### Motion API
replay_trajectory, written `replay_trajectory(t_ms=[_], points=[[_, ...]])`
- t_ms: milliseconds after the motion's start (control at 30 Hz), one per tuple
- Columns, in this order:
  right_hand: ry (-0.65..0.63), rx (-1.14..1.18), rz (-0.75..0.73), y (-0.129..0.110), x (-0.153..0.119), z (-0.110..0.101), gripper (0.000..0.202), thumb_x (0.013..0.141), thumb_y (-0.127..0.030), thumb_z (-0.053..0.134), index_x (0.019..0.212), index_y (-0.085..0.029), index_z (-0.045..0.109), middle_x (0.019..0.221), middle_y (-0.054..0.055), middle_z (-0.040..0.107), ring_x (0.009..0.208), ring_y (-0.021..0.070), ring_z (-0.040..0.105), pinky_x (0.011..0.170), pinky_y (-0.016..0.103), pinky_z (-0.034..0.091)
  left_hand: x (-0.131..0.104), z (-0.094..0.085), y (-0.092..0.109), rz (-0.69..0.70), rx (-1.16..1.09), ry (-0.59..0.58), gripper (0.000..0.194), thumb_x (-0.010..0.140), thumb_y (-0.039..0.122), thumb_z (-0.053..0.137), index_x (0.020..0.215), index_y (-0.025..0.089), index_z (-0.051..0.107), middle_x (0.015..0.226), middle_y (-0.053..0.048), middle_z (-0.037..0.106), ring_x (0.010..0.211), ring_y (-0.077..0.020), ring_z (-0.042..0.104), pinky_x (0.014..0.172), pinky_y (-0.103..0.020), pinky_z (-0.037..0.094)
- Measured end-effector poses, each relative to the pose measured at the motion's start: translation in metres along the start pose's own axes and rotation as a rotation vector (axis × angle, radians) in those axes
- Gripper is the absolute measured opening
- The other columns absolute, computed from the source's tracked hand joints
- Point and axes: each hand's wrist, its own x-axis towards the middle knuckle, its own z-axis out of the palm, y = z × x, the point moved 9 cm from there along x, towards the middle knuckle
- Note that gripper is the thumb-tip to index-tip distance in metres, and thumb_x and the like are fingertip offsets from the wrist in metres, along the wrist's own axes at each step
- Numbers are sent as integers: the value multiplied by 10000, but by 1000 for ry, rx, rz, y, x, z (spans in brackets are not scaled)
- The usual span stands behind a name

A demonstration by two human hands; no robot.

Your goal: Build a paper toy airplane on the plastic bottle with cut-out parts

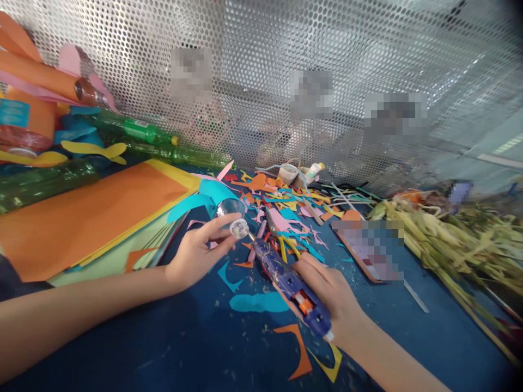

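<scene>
My left hand is closed around the neck end of a clear plastic bottle, with a white cap facing me between thumb and fingers. Blue paper wraps the bottle, and a blue paper strip sticks out to its left. In my right hand is a dark blue glue gun. Its metal nozzle points at the cap, at or very near its edge; I cannot tell if they touch. Yellow-handled scissors lie behind the gun, partly hidden.
At left lies a stack of coloured paper, with green bottles and paper-covered bottles behind. Paper scraps cover the middle. A phone and dry corn husks are at right. A perforated metal screen rises behind the table.
</scene>
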Motion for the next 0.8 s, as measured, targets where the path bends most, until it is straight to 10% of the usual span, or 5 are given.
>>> replay_trajectory(t_ms=[433, 800], points=[[-97, -72, 2, -4, 2, 5, 148, 852, -251, 412, 740, -183, 482, 678, 34, 482, 515, 152, 461, 431, 271, 315, 0, 0, -4, -31, 7, 10, 376, 825, 167, 565, 1198, 190, 524, 773, 17, 715, 606, -89, 654, 604, -175, 531], [217, -538, 303, 93, -6, -81, 237, 850, -435, 519, 885, -202, 543, 849, 60, 599, 762, 218, 605, 654, 307, 472, -1, 6, -6, -20, 85, -32, 360, 830, 231, 564, 1189, 215, 546, 815, 0, 730, 671, -132, 681, 611, -212, 550]])
